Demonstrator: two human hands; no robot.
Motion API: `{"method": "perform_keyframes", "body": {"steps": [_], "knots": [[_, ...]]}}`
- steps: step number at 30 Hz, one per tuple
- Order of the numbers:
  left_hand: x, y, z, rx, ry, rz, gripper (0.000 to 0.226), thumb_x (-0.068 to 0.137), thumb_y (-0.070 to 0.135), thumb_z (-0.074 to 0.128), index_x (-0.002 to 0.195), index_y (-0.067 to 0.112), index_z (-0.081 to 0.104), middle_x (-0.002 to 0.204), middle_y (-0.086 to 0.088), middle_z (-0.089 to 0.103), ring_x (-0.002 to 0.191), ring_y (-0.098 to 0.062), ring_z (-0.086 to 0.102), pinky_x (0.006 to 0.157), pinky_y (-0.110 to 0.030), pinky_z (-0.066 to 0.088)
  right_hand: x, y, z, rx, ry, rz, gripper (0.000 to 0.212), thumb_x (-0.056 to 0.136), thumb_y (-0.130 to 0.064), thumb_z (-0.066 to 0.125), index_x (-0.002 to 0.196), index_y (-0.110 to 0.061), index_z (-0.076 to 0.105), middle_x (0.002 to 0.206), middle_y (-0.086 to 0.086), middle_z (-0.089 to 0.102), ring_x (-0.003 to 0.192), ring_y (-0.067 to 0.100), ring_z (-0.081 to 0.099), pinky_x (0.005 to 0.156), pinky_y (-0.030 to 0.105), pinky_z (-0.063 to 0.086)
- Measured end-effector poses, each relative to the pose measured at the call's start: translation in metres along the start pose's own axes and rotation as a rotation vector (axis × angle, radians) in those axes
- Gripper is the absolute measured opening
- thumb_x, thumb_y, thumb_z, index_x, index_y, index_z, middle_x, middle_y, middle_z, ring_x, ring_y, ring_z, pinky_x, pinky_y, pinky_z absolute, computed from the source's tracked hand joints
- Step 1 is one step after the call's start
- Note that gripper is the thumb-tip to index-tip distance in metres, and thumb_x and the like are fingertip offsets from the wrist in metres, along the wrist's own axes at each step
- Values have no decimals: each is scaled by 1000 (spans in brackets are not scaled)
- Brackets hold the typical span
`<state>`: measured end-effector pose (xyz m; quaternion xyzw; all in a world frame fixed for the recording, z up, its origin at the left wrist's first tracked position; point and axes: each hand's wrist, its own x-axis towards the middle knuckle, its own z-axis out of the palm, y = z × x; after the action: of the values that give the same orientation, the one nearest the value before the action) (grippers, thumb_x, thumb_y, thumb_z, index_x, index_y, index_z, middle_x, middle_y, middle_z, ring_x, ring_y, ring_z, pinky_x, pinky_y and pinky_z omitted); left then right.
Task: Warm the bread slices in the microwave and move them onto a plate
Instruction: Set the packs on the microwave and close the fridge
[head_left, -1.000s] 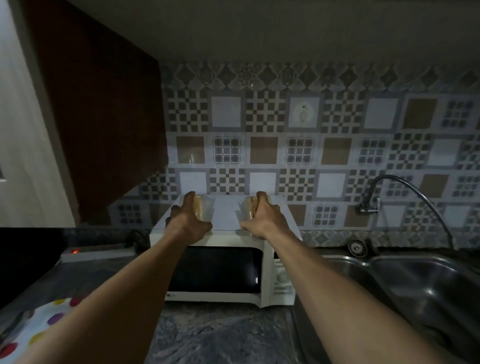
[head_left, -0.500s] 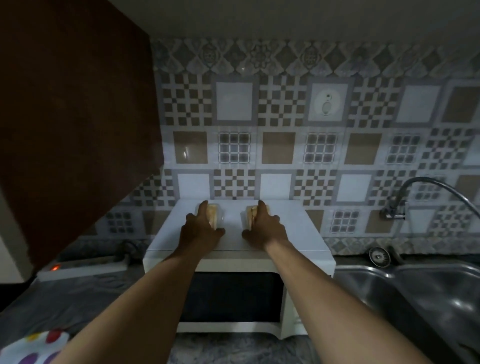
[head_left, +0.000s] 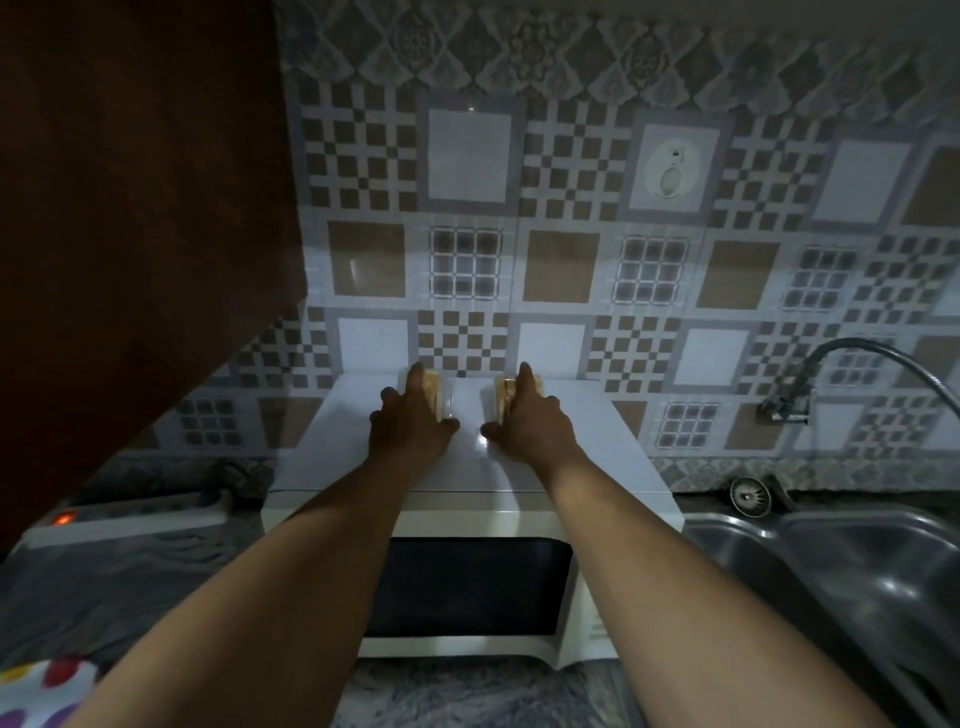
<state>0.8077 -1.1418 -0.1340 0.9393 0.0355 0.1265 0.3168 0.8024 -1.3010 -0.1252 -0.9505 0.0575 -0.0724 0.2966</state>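
Two hands stay planted on the microwave (head_left: 597, 457), near the back edge of its top, as a second ago; only the person has stepped closer. The left hand (head_left: 410, 428) curls round one pile of bread slices (head_left: 436, 397), the right hand (head_left: 532, 428) round a second pile (head_left: 501, 397), perhaps in clear tubs, though the light is dim. The door (head_left: 467, 587) is shut, so warming hasn't begun.

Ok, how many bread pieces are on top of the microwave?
2, both on the microwave top: the left bread piece in the left hand, the right bread piece in the right hand. Hands may hide more.
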Motion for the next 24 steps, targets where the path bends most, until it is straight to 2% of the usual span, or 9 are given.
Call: {"method": "perform_keyframes", "body": {"steps": [7,11,14,18,24], "knots": [[5,6,3,17,-18,-15,94,84,45,69,152,38,5,140,-18,36,120,-42,48,97,-49,48,7,0,-1,-14,-26,10,116,80,-49,77,157,-33,-8,143,25,43,127,41,48,107,47,40],[2,4,3,27,-24,-12,99,86,47,67,153,39,-5,142,-21,33,123,-43,46,98,-51,45,5,-1,-4,-76,-40,13,124,77,-60,75,155,-34,-18,144,27,43,128,41,49,106,48,41],[-3,5,-2,50,-11,-10,102,86,49,66,153,37,-9,142,-22,33,125,-44,43,99,-52,43,1,1,-11,-110,-43,37,123,78,-67,68,155,-30,-20,144,29,42,128,41,49,106,48,42],[-14,11,-18,110,32,-9,95,89,53,59,155,32,-6,146,-22,31,128,-43,39,99,-50,41,-8,-2,-26,-139,-41,43,117,81,-72,60,157,-28,-17,152,30,31,134,43,43,108,50,41],[-49,20,-56,212,96,68,78,96,51,46,157,27,4,153,-19,27,136,-42,34,107,-52,36,-38,-17,-60,-202,-65,20,108,84,-76,52,157,-30,-12,161,25,14,142,42,32,111,52,37]]}}
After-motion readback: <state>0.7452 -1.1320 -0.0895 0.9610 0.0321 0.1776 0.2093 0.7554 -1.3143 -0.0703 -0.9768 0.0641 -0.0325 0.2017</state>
